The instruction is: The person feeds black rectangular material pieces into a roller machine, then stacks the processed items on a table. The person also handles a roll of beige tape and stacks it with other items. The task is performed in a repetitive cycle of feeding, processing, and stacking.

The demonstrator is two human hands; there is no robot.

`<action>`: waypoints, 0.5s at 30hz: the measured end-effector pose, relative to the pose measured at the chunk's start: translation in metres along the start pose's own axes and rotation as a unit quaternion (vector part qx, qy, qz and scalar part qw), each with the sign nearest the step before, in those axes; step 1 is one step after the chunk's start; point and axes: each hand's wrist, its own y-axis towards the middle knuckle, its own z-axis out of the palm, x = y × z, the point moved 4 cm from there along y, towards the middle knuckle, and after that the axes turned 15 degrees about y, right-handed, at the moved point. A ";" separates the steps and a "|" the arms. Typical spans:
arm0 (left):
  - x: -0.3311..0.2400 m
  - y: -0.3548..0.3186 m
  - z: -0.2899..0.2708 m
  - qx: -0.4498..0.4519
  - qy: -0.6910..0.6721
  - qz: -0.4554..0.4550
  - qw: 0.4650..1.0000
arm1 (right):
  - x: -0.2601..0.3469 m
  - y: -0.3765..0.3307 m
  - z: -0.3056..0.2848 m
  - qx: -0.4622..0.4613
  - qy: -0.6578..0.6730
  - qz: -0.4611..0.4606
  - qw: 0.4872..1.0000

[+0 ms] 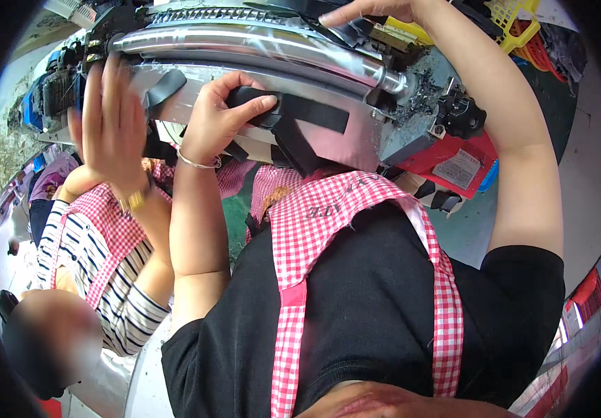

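1. Gripping a black strap (pixel 293 111), the left hand (pixel 217 118) sits at upper centre of the frame, its fingers (pixel 255 106) curled shut around the strap's thick end, thumb pressed along the top.
2. That strap looks like flat black webbing, matte, wide, with a second length branching downward from it toward the pink checked apron (pixel 328 216).
3. It lies against the silvery metal face of a machine (pixel 259 49) that fills the top of the frame; one shiny roller runs across that machine from upper left to upper right.
4. At top centre-right the right hand (pixel 373 10) reaches onto the machine's upper edge, fingers stretched out and loosely spread, gripping nothing that can be seen; its fingertips touch dark parts there.
5. One silver bangle (pixel 199 162) circles the left wrist.
6. Another person's hand (pixel 109 118) is raised flat and open at upper left, blurred, next to the machine; that person wears a striped shirt and a similar checked apron.
7. Count: one strap assembly, two own hands, one other hand, two checked aprons, one yellow basket (pixel 513 17) at upper right.
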 end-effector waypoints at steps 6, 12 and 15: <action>0.003 0.000 0.002 -0.039 -0.008 -0.007 0.999 | -0.006 0.005 -0.015 -0.063 0.003 -0.032 0.998; -0.002 0.009 0.002 -0.123 0.046 0.016 0.991 | -0.021 0.028 -0.034 -0.049 -0.010 -0.066 0.997; -0.001 -0.007 0.006 -0.028 -0.047 0.036 0.998 | -0.027 0.028 -0.033 -0.052 0.076 -0.032 0.995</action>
